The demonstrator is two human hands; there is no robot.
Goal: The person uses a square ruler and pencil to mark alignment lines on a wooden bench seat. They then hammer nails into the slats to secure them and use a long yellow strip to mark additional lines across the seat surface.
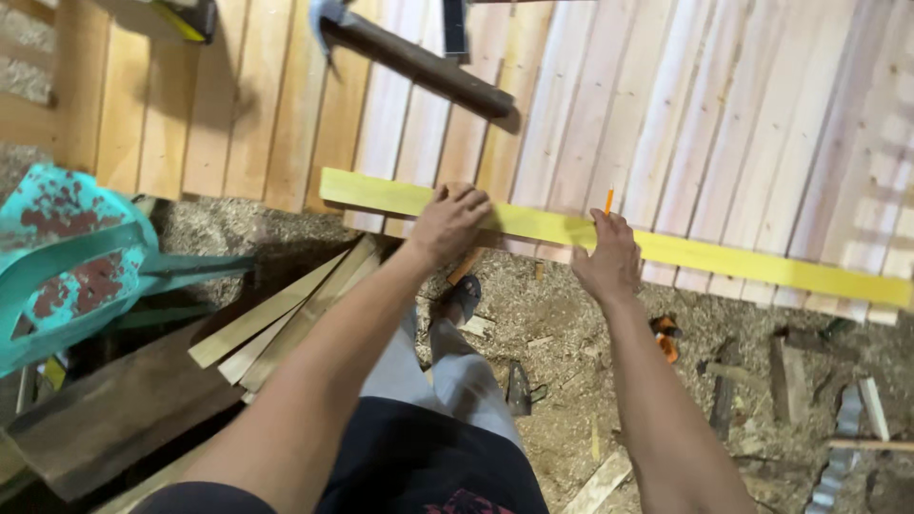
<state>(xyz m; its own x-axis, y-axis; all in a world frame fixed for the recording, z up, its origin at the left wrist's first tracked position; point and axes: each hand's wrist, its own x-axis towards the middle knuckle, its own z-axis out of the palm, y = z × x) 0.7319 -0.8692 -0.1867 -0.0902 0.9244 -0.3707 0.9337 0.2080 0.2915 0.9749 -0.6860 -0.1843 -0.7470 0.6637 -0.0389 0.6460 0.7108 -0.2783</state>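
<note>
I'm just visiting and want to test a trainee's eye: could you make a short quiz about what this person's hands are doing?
1. True or false: the left hand presses on the yellow strip.
2. What does the right hand hold? A) orange pencil B) saw C) brush
3. Which tool lies on the wooden slats above the hands?

Key: 1 true; 2 A; 3 the hammer.

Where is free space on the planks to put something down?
The planks are bare right of the hammer, above the yellow strip. A smaller bare patch lies left of the hammer. It is crowded at the strip, where the left hand and the right hand with a pencil press.
</note>
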